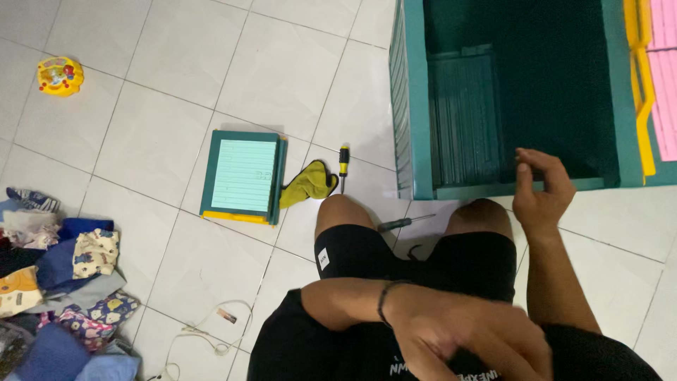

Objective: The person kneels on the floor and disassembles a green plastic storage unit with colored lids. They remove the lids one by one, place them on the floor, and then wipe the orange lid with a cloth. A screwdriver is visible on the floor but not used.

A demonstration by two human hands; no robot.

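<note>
I sit on a tiled floor with my knees up, in black shorts. My right hand (539, 187) is raised at the lower front edge of an open dark green plastic cabinet (416, 106). Its fingers are curled toward the thumb, and I cannot see anything between them. My left arm crosses my body, with a dark band on the wrist. My left hand (465, 339) is blurred and lies against my black shirt with the fingers apart. A dark-handled screwdriver (398, 224) lies on the floor between my knees.
A green panel with a yellow edge (243, 176) lies flat to the left. Beside it are a yellow cloth (310, 182) and a yellow-and-black screwdriver (343, 162). Folded clothes (56, 282) are piled at lower left, a yellow toy (60, 75) is at upper left, a white cord (211, 339) is near my hip, and pink and yellow parts (652, 70) are at the right edge.
</note>
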